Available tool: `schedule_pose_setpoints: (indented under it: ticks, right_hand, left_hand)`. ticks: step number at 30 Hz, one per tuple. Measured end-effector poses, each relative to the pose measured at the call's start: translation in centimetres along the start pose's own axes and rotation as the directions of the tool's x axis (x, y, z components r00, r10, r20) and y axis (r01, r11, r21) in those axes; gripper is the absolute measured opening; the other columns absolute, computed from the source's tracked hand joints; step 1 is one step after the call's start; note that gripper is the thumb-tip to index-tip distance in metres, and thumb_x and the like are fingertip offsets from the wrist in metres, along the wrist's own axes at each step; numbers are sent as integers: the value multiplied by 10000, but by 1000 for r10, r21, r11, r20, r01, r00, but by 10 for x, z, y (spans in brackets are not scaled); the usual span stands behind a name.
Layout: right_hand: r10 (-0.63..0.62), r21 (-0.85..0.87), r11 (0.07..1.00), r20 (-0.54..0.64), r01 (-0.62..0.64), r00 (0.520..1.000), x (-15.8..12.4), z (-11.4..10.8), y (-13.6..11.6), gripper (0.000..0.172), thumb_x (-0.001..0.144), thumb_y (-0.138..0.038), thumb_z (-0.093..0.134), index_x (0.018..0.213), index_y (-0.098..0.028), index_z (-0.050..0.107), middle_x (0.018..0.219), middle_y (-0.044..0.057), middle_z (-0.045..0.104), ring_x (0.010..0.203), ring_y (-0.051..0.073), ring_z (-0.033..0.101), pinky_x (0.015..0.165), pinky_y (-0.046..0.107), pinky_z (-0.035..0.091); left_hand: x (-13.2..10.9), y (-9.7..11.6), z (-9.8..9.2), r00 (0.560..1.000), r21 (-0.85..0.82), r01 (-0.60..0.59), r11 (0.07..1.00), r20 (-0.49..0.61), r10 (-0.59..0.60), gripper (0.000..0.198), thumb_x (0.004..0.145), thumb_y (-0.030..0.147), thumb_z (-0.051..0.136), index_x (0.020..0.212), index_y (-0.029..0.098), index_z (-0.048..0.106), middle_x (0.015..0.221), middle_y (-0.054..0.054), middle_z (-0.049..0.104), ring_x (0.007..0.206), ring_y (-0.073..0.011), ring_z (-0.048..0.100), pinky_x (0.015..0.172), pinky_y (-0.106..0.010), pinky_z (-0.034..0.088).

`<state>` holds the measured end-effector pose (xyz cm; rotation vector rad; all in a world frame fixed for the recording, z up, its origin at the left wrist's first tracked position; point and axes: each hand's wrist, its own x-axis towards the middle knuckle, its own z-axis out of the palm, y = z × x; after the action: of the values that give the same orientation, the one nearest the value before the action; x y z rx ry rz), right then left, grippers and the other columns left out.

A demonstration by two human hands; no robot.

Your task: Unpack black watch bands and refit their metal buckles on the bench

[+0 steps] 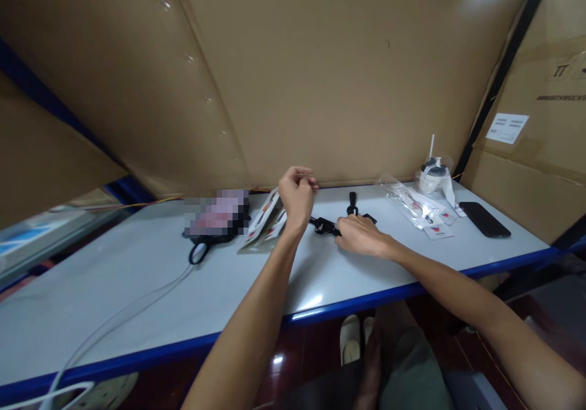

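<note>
My left hand (298,199) is raised over the table's back part, beside some printed card packs (263,222). Its fingers are curled inward, and whatever may be between them is hidden. Low over the tabletop, my right hand (359,234) is closed on a black jointed object (326,227), which sticks out to the left of the fingers. A black handle-like part (352,201) points away behind that hand; I cannot tell whether the two are joined.
Clear plastic packs (414,205) lie to the right, near a wrapped white cup (430,181) with a straw and a black phone (484,219). At left is a black-edged device (220,233), partly pixelated, with a white cable (132,300). Cardboard walls (348,80) enclose the table.
</note>
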<state>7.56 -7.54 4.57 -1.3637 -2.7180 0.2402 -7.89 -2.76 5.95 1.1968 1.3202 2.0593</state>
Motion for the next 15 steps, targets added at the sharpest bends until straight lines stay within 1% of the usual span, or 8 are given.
schedule_pose_setpoints:
  ticks: [3,5,6,8,10,11,13,15]
  right_hand:
    - [17,122,992,106,-30,994,9,-1,9,195,912,-254,578,778,-163,685,852,144,746,812,260,704,671,305,457]
    - [40,371,923,178,-105,983,16,-1,15,279,932,-250,571,662,-182,579,631,55,631,606,173,596,561,264,381]
    - [55,530,833,203,-157,978,18,-1,17,310,946,-230,555,640,-191,528,548,6,541,512,131,500,509,249,327]
    - [96,815,533,207,-225,974,22,1,19,326,983,-189,498,659,-201,469,483,-67,388,415,82,309,444,232,229]
    - [163,959,211,158,-191,974,23,4,18,293,1015,-180,453,724,-206,460,490,-96,354,392,70,232,416,217,187]
    - [198,985,87,128,-147,972,24,5,16,271,1027,-190,448,757,-208,460,499,-97,375,387,67,232,408,209,188]
    - [263,996,-77,61,-42,963,24,6,13,226,1038,-216,457,812,-212,458,531,-88,452,384,64,276,401,192,227]
    - [302,988,-148,1,46,953,23,6,11,201,1048,-229,451,847,-212,456,574,-71,527,396,64,350,409,184,288]
  left_hand:
    - [0,2,-1,1000,3,-17,1000,-25,17,239,690,87,470,852,179,619,667,18,606,517,-112,581,513,-219,453]
    - [1,2,-2,998,19,-33,999,-45,33,244,726,86,461,905,179,598,685,24,605,528,-110,584,520,-216,459]
    - [1,1,-2,997,32,-43,999,-60,45,245,745,88,461,936,180,586,701,25,605,545,-112,591,526,-216,463]
    - [2,-1,-3,992,66,-69,995,-105,76,254,777,100,478,1002,187,558,743,25,605,608,-118,614,545,-209,472]
    - [2,-4,-2,985,111,-93,989,-136,108,262,803,119,503,1051,197,531,785,21,603,685,-124,637,577,-205,482]
    - [1,-6,-2,983,132,-105,986,-136,123,260,816,130,513,1067,200,523,801,17,605,716,-128,643,595,-208,489]
    - [-1,-9,0,982,163,-131,978,-111,150,244,840,154,524,1079,201,519,818,6,614,749,-139,649,628,-225,501]
    - [-3,-10,2,983,168,-152,974,-76,167,226,855,176,534,1079,200,526,823,-2,626,757,-148,650,649,-241,511]
